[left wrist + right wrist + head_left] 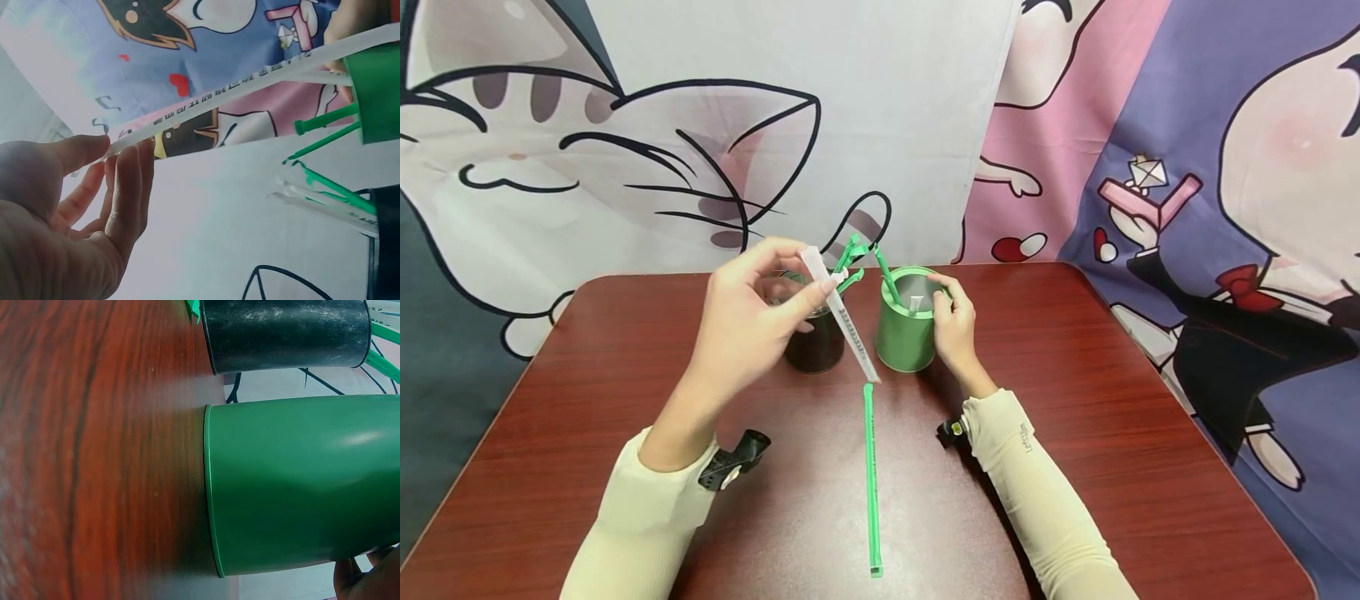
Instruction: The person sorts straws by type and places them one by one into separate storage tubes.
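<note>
My left hand pinches one end of a white wrapped straw between thumb and fingers. The straw slants down to the right, in front of the two cans; dark print along its wrapper shows in the left wrist view. A green can stands upright on the table, and my right hand grips its right side at the rim. Inside it are a green straw and a white straw. Left of it, partly behind my left hand, a black can contains green and white straws.
A green wrapped straw lies lengthwise on the brown table, in front of the cans. Behind the table's far edge hangs a cloth with cartoon figures.
</note>
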Available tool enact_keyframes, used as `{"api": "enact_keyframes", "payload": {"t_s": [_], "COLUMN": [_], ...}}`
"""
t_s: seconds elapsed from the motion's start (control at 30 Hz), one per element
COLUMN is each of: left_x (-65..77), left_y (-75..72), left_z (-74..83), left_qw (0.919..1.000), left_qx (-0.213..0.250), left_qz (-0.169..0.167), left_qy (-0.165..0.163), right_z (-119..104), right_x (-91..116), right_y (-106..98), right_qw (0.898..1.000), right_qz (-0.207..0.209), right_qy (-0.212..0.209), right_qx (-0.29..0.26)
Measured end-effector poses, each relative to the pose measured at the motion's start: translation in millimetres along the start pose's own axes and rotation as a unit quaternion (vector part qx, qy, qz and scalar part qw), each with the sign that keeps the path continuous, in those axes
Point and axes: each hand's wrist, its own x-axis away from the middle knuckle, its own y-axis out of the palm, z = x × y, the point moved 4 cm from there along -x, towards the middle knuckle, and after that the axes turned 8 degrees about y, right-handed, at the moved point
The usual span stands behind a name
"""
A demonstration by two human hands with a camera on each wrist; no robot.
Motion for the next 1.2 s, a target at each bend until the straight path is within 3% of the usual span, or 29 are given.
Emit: {"api": "enact_keyframes", "payload": {"t_s": [0.17,0.5,0.6,0.83,1.03,1.2], "left_x": [-9.1,-20.9,-22.0,-21.8,-21.0,-21.8], "left_y": [-2.3,-7.4,-4.7,6.7,13.9,19.4], "left_z": [4.5,-0.6,-4.3,-13.3,-18.9,-20.3], "left_qw": [0.999,0.9916,0.9918,0.9959,0.998,0.998], "left_qx": [0.033,0.079,0.079,0.05,0.012,-0.026], "left_qz": [0.027,0.098,0.096,0.075,0.062,0.056], "left_qy": [0.013,0.033,0.029,0.007,0.001,0.017], "right_z": [3.7,3.3,-0.1,-41.2,-42.4,-42.3], "right_x": [-1.4,-0.3,-0.3,14.2,14.9,14.2], "right_y": [-0.2,0.2,0.3,-4.5,-4.2,-4.9], "right_qw": [1.0,1.0,1.0,1.0,1.0,1.0], "right_qz": [0.004,0.001,-0.003,-0.006,-0.007,-0.013], "right_qy": [-0.002,-0.001,0.001,0.001,0.001,-0.001], "right_qx": [-0.001,-0.003,-0.003,0.004,0.001,0.003]}}
